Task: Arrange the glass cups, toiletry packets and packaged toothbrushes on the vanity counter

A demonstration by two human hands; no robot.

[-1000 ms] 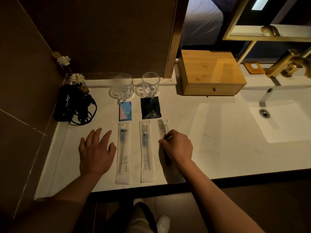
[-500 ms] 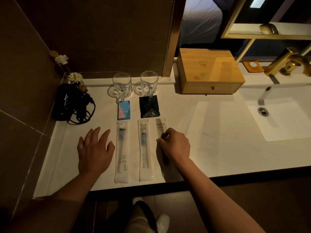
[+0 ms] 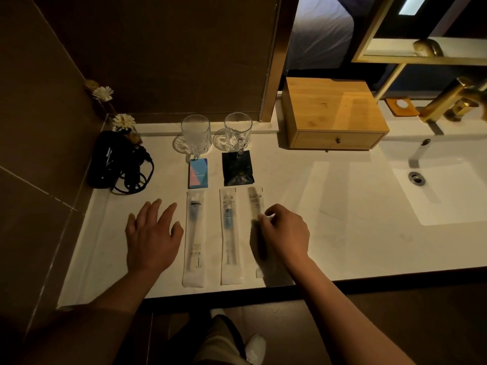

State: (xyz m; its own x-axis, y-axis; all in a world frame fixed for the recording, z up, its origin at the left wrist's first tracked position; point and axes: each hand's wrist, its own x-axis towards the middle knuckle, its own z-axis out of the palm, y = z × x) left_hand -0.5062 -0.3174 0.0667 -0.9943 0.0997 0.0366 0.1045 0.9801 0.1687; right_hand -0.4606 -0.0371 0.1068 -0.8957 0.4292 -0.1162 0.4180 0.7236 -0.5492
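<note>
Two glass cups [image 3: 196, 135] [image 3: 237, 133] stand on coasters at the back of the white vanity counter [image 3: 329, 206]. In front of them lie a blue-pink packet [image 3: 198, 173] and a black packet [image 3: 238, 168]. Two packaged toothbrushes [image 3: 194, 235] [image 3: 229, 235] lie side by side, pointing at me. To their right lies a packaged comb [image 3: 255, 204]; my right hand [image 3: 286, 231] rests on it with fingers pinched on its wrapper. My left hand [image 3: 151, 233] lies flat on the counter, fingers spread, left of the toothbrushes.
A black hair dryer with coiled cord [image 3: 116, 160] sits at the back left beside white flowers [image 3: 123, 121]. A wooden drawer box [image 3: 333, 114] stands at the back, right of the cups. The sink [image 3: 442, 191] and gold tap [image 3: 445, 101] are at the right.
My right hand has shifted very slightly on the comb packet. The left hand and the other items stay where they were.
</note>
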